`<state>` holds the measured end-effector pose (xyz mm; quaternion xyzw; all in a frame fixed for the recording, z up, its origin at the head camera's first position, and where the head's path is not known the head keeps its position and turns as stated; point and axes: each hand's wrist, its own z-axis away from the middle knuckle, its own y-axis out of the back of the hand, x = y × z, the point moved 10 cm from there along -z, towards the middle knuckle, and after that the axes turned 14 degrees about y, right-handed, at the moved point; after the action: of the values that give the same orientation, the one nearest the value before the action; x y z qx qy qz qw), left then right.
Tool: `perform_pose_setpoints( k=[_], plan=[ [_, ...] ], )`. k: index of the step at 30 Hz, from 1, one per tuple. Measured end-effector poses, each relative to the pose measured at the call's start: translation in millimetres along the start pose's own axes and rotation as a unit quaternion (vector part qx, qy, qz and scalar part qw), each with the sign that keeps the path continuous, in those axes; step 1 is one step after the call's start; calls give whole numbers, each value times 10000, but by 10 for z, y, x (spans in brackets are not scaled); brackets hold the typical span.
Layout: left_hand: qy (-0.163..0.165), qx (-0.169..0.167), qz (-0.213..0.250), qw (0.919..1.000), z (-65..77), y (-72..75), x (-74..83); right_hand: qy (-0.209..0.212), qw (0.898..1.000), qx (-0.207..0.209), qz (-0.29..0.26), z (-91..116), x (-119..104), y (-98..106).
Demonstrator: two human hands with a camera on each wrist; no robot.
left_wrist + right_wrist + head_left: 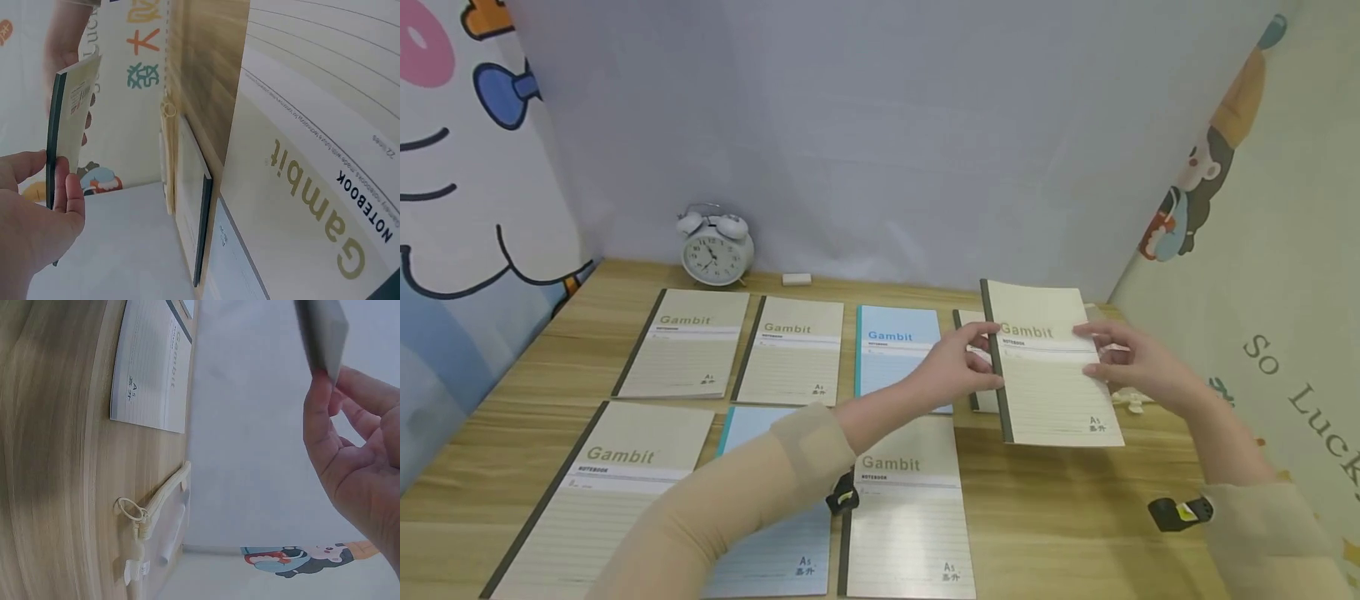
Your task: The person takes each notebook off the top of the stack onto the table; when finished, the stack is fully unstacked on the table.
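Both hands hold up a cream Gambit notebook [1052, 400] with a dark spine, above the table's right side. My left hand [951, 367] pinches the spine edge; the left wrist view shows its thumb and fingers on either side of the dark spine [55, 125]. At the opposite edge, my right hand [1146, 367] pinches the cover between thumb and fingers. Behind the raised notebook lies another cream notebook [153, 369], mostly hidden in the head view. A blue notebook [895, 367] lies left of it, and a cream one [906, 533] sits nearer, below my left forearm.
More cream notebooks [685, 350] and a second blue one [775, 542] lie in two rows on the wooden table [1060, 517]. At the back stand a white alarm clock [717, 250] and a small white block [797, 279]. A zippered pouch [150, 531] lies at the right.
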<state>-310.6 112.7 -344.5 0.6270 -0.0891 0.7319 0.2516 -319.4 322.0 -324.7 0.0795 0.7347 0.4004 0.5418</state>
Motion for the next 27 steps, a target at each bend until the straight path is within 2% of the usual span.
perform_pose_setpoints(
  k=[7, 10, 14, 21, 27],
  plan=[
    [-384, 60, -586, 9975, 138, -54, -36, 207, 9998, -3, 83, 173, -122, 9],
    [-439, 42, -625, 9971, 189, -78, -72, 315, 9994, -14, 111, 229, -159, -16],
    [-408, 46, -693, 9968, 212, -110, -157, 460, 9989, -7, 1, 274, -136, -79],
    [-309, -78, -1136, 9930, 219, -231, -372, 530, 9980, -179, -292, 363, -1, -264],
    [-158, -392, -1627, 9858, 254, -368, -532, 702, 9965, -423, 135, 429, 82, -391]
  ],
)
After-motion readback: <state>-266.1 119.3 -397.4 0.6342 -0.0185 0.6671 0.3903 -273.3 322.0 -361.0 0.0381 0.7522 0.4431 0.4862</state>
